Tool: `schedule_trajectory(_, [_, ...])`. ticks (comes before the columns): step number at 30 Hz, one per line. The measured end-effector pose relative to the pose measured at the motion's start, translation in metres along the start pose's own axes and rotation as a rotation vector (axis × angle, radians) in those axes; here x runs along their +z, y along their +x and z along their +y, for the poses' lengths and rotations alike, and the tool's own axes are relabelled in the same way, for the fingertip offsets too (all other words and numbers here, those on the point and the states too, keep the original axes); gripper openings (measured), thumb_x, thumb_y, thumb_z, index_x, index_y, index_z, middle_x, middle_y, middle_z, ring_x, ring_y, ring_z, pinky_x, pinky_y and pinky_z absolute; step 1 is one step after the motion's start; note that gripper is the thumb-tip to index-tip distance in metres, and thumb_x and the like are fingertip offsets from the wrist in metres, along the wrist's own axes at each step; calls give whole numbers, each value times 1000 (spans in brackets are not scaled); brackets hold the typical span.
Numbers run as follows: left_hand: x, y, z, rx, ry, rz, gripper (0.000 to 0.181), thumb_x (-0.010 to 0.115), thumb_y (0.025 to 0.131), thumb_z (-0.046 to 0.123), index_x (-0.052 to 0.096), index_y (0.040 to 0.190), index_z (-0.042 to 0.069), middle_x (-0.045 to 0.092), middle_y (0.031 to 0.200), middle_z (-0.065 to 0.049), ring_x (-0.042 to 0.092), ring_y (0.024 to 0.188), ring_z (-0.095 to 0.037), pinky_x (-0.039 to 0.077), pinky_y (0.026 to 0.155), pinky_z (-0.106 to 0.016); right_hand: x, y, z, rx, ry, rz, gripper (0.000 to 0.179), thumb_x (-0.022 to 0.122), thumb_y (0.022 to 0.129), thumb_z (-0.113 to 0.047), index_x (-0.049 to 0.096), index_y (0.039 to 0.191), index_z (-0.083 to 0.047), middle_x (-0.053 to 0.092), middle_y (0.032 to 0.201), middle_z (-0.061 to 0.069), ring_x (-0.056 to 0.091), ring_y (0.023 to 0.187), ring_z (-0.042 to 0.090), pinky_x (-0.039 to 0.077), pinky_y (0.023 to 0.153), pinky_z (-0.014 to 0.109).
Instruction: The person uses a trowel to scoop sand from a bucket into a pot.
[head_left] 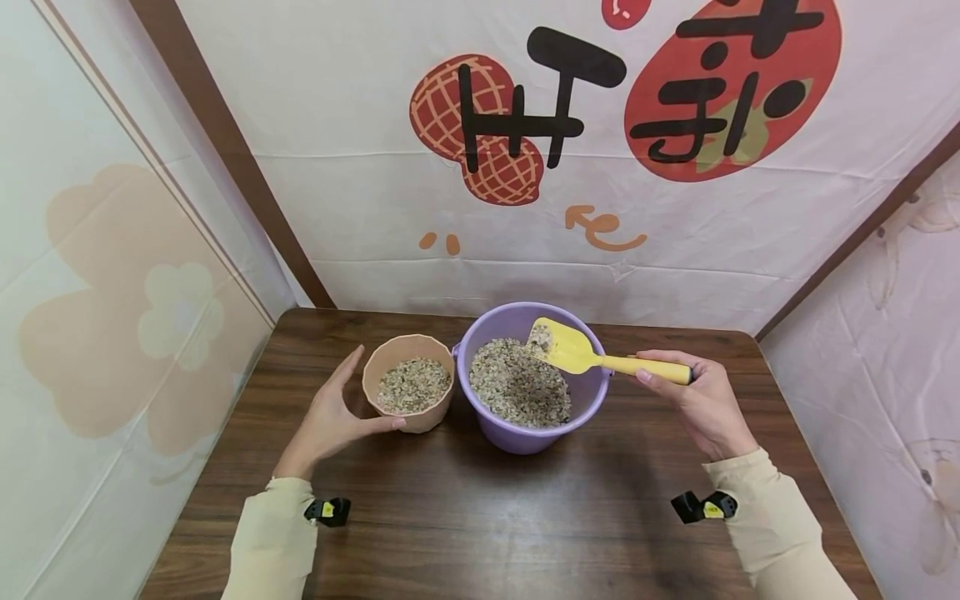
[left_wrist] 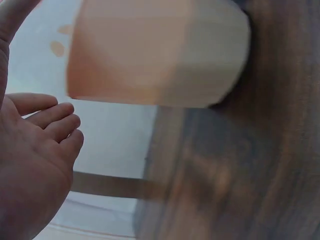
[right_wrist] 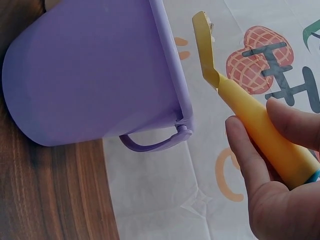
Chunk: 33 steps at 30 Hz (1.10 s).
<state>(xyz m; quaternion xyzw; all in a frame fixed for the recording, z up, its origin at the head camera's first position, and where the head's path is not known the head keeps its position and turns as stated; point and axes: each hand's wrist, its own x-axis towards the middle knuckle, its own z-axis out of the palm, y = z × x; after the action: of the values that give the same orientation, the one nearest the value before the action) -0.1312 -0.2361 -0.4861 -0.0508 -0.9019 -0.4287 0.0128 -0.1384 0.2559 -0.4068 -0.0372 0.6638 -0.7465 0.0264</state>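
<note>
My right hand [head_left: 707, 403] grips the handle of a yellow plastic shovel [head_left: 573, 350], whose blade is over the purple bucket [head_left: 517, 440]. A little gravel [head_left: 540, 337] lies near the blade's tip. More pale, speckled gravel [head_left: 517, 387] fills the lower part of the bucket. To the bucket's left stands a peach plant pot [head_left: 427, 422], with the same kind of gravel [head_left: 415, 385] inside. My left hand [head_left: 330, 423] is spread beside the pot, the thumb at its front and the fingers along its left. In the left wrist view, these fingers [left_wrist: 55, 117] look relaxed and apart from the pot.
Both containers stand towards the back of a dark wooden table [head_left: 480, 525]. Behind it hangs a printed white cloth [head_left: 337, 200], with more cloth at either side. The bucket's purple handle [right_wrist: 155, 145] hangs at its side.
</note>
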Motion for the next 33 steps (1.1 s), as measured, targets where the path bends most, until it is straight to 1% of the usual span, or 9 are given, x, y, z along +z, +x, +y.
schedule_trajectory(4, [7, 0, -9, -16, -19, -2, 129, 96, 65, 44, 19, 163, 10, 21, 166, -18, 20, 150, -43, 25, 115, -66, 0, 0, -1, 2, -7, 2, 28, 74, 89, 6, 71, 116, 8, 74, 107, 8, 70, 92, 12, 57, 81, 23])
schedule_trajectory(11, [16, 2, -15, -23, -47, 17, 125, 96, 67, 40, 22, 162, 6, 24, 165, -18, 21, 150, -41, 25, 116, -64, 0, 0, -1, 8, 0, -7, 29, 74, 89, 7, 70, 118, 9, 72, 109, 8, 70, 93, 12, 57, 81, 23])
schedule_trajectory(22, [18, 3, -18, -13, -61, 22, 121, 96, 68, 38, 26, 160, 3, 27, 164, -18, 24, 149, -41, 26, 116, -64, 1, 1, -1, -3, 33, -22, 29, 72, 89, 9, 69, 118, 11, 73, 109, 10, 70, 93, 13, 58, 82, 24])
schedule_trajectory(27, [18, 3, -18, -15, -63, 18, 121, 96, 68, 39, 26, 160, 4, 27, 164, -18, 23, 149, -41, 25, 116, -64, 1, 1, -1, 0, 18, -23, 29, 72, 90, 8, 69, 119, 10, 73, 110, 9, 70, 95, 13, 58, 84, 25])
schedule_trajectory(33, [18, 4, -18, -15, -62, 14, 121, 96, 68, 39, 25, 161, 6, 26, 164, -17, 23, 149, -41, 25, 116, -64, 6, 6, -6, 2, -19, -33, 36, 73, 90, 5, 64, 123, 14, 73, 110, 10, 71, 97, 16, 58, 86, 27])
